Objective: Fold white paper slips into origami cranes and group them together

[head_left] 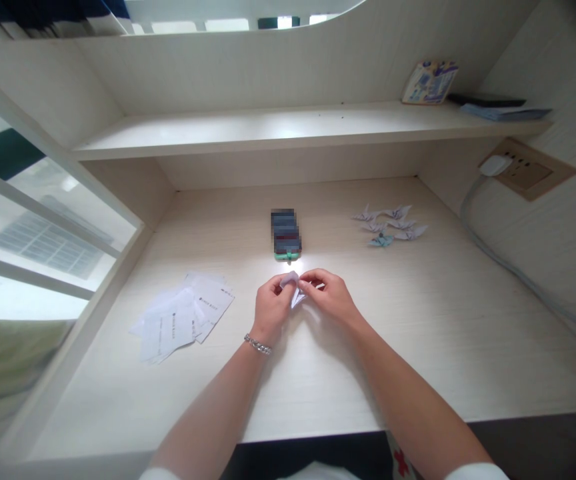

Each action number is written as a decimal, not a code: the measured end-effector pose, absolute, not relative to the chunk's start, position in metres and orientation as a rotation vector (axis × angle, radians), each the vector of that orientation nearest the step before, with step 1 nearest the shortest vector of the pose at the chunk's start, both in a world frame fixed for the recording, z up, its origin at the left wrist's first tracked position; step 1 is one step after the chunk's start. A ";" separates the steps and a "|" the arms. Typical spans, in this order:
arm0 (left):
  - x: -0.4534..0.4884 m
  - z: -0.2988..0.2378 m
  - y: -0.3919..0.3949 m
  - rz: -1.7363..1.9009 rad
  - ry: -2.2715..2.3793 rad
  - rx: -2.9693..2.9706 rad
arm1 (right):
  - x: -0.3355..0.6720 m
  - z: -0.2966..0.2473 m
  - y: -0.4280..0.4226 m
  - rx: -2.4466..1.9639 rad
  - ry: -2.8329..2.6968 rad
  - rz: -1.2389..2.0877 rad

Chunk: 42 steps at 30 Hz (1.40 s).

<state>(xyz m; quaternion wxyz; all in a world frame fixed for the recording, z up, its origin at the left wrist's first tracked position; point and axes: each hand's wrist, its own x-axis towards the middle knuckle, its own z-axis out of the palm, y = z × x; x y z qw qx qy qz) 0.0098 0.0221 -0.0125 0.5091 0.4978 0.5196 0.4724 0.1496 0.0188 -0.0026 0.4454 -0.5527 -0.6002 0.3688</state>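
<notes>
A small piece of folded white paper (297, 298) is held between both hands over the middle of the desk. My left hand (273, 303), with a silver chain bracelet (258, 344) at the wrist, pinches its left side. The fingers of my right hand (332, 295) are closed on its right side. Part of the paper is hidden behind the fingers. Just beyond the hands lies a phone (287, 233) with a blurred screen and a green edge.
Loose printed paper sheets (173, 327) lie overlapping at the left. Several folded paper cranes (391, 223), one bluish, sit at the back right. A shelf (278, 130) spans the back, bearing a small packet (429, 83). A grey cable (518, 273) runs from the wall socket (531, 170).
</notes>
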 end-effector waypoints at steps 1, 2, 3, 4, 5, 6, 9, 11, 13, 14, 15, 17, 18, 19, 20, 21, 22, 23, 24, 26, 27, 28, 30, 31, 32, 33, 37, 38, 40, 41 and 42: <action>0.010 -0.013 0.022 1.151 1.244 1.187 | 0.149 -0.004 0.019 -1.370 -1.490 0.922; 0.010 -0.014 0.023 1.156 1.230 1.179 | 0.149 -0.005 0.019 -1.366 -1.481 0.930; 0.010 -0.015 0.023 1.160 1.217 1.174 | 0.148 -0.006 0.019 -1.359 -1.464 0.941; 0.010 -0.016 0.022 1.164 1.207 1.169 | 0.148 -0.007 0.020 -1.350 -1.445 0.947; 0.010 -0.017 0.022 1.168 1.199 1.166 | 0.148 -0.008 0.020 -1.341 -1.430 0.948; 0.010 -0.017 0.022 1.172 1.190 1.164 | 0.148 -0.009 0.020 -1.332 -1.421 0.941; 0.010 -0.015 0.020 1.192 1.144 1.176 | 0.148 -0.009 0.019 -1.303 -1.428 0.893; 0.010 -0.013 0.020 1.224 1.119 1.201 | 0.148 -0.007 0.017 -1.280 -1.444 0.845; 0.010 -0.010 0.020 1.260 1.116 1.213 | 0.147 -0.005 0.015 -1.255 -1.455 0.791; 0.010 -0.009 0.020 1.272 1.119 1.209 | 0.147 -0.004 0.014 -1.245 -1.459 0.766; 0.009 -0.009 0.020 1.278 1.122 1.199 | 0.146 -0.003 0.014 -1.236 -1.462 0.744; 0.009 -0.010 0.021 1.270 1.122 1.180 | 0.146 -0.002 0.013 -1.222 -1.461 0.723; 0.009 -0.011 0.021 1.262 1.119 1.177 | 0.146 -0.002 0.014 -1.214 -1.462 0.730; 0.009 -0.011 0.022 1.254 1.113 1.179 | 0.146 -0.002 0.014 -1.206 -1.466 0.744; 0.008 -0.012 0.022 1.249 1.105 1.185 | 0.146 -0.002 0.014 -1.196 -1.475 0.761; 0.008 -0.013 0.022 1.248 1.095 1.193 | 0.147 -0.002 0.014 -1.185 -1.490 0.779; 0.008 -0.014 0.022 1.250 1.085 1.202 | 0.147 -0.002 0.015 -1.173 -1.508 0.793; 0.008 -0.014 0.022 1.255 1.077 1.210 | 0.148 -0.003 0.015 -1.161 -1.525 0.803; 0.007 -0.015 0.022 1.261 1.069 1.216 | 0.148 -0.003 0.015 -1.153 -1.538 0.809; 0.007 -0.015 0.022 1.269 1.050 1.215 | 0.148 -0.004 0.016 -1.146 -1.550 0.817; 0.006 -0.015 0.022 1.270 1.039 1.210 | 0.149 -0.005 0.016 -1.147 -1.551 0.823; 0.006 -0.014 0.022 1.271 1.029 1.203 | 0.149 -0.006 0.016 -1.148 -1.553 0.829; 0.005 -0.014 0.022 1.274 1.020 1.197 | 0.150 -0.007 0.017 -1.148 -1.562 0.846; 0.005 -0.014 0.022 1.276 1.020 1.198 | 0.151 -0.007 0.018 -1.147 -1.568 0.858; 0.005 -0.014 0.022 1.278 1.021 1.200 | 0.151 -0.007 0.018 -1.146 -1.575 0.872; 0.005 -0.014 0.022 1.278 1.020 1.201 | 0.152 -0.007 0.018 -1.145 -1.579 0.888; 0.006 -0.013 0.022 1.265 1.015 1.193 | 0.155 -0.006 0.019 -1.151 -1.534 0.976; 0.006 -0.013 0.022 1.260 1.018 1.191 | 0.155 -0.006 0.020 -1.160 -1.513 0.992; 0.006 -0.014 0.022 1.242 1.038 1.190 | 0.154 -0.006 0.020 -1.189 -1.466 1.016; 0.006 -0.014 0.022 1.230 1.053 1.188 | 0.154 -0.006 0.020 -1.204 -1.437 1.029; 0.006 -0.015 0.022 1.216 1.067 1.184 | 0.153 -0.007 0.021 -1.215 -1.406 1.048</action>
